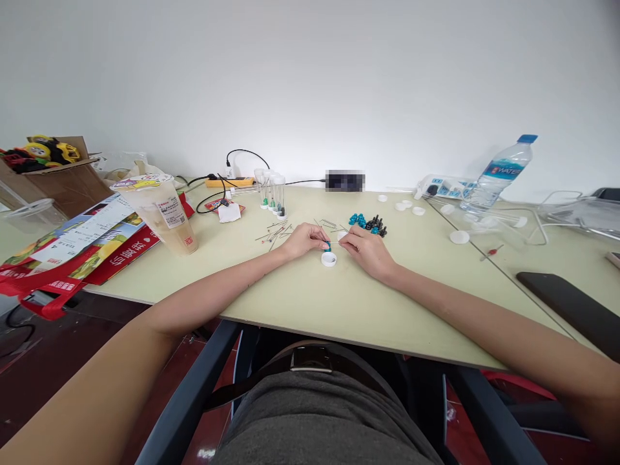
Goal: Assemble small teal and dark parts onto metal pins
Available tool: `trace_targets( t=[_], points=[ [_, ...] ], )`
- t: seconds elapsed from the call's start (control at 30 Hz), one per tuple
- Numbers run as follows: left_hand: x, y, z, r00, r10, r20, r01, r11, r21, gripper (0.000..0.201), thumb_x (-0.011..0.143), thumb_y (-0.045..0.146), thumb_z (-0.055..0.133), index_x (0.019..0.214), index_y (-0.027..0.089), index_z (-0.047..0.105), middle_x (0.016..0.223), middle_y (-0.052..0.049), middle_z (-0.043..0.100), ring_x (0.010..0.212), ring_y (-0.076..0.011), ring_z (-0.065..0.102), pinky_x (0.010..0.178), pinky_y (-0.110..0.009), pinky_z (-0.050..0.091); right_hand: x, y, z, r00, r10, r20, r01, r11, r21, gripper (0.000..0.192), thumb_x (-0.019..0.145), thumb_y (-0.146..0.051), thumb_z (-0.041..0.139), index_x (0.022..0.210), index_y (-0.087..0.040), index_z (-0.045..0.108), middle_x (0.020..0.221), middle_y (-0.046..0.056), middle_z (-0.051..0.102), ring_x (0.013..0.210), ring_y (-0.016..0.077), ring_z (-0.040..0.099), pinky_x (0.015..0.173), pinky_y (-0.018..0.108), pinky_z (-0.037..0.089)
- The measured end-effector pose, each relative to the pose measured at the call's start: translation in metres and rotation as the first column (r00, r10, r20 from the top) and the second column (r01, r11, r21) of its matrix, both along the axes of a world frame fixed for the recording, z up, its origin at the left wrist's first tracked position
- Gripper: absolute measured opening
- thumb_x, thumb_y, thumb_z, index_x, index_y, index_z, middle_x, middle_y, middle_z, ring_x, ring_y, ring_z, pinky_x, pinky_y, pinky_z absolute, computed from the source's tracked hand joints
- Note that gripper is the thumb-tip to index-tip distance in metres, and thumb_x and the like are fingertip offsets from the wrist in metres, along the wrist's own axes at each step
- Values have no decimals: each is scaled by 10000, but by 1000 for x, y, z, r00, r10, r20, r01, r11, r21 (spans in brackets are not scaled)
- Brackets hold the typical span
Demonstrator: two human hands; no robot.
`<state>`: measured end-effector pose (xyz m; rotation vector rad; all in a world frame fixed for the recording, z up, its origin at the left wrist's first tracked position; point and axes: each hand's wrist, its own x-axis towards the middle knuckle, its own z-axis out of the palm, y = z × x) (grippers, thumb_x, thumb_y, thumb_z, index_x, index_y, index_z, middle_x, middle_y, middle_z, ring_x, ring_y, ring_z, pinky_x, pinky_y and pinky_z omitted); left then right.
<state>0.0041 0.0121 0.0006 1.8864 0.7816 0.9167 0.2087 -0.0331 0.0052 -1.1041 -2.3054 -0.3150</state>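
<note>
mid-frame, the left hand pinches a small blue piece just above a white cap. the right hand has its fingertips together (on what, i can't tell). upper-middle tubes look done; loose blue bits and black bits seem left.

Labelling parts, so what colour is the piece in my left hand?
The piece is teal, best seen in head view.

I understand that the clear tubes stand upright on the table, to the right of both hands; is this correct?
Not quite: the tubes stand upright on the table, but to the left of the left hand and the right hand, as the head view shows.
</note>
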Motion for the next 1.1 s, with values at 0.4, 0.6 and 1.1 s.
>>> trace_targets(
  t=[0.4,0.6,1.1],
  points=[
    [-5,-3,10,981,-6,-194,25,995,95,259,653,282,650,858,125,664,785,-47,671,743,-140,597,720,-264,454,-1,-1,1,990,-56,131,47,996,72,288,919,-241,342,836,-193,614,814,52,529,670,133,481,543,262,268],
    [-5,-6,16,939,59,-339,17,976,217,276,691,326,616,901,156,669,853,-39,672,776,-147,589,724,-251,432,-1,0,0,991,-19,131,14,999,46,272,909,-231,357,818,-191,610,812,52,544,661,130,489,536,258,270],
    [-5,-14,21,929,160,-334,-46,945,324,220,780,310,512,782,159,672,661,-8,644,613,-119,573,646,-230,419,-2,0,1,993,80,84,-78,996,-33,238,905,-216,369,845,-181,596,852,59,566,721,141,538,615,255,360]
  ],
)
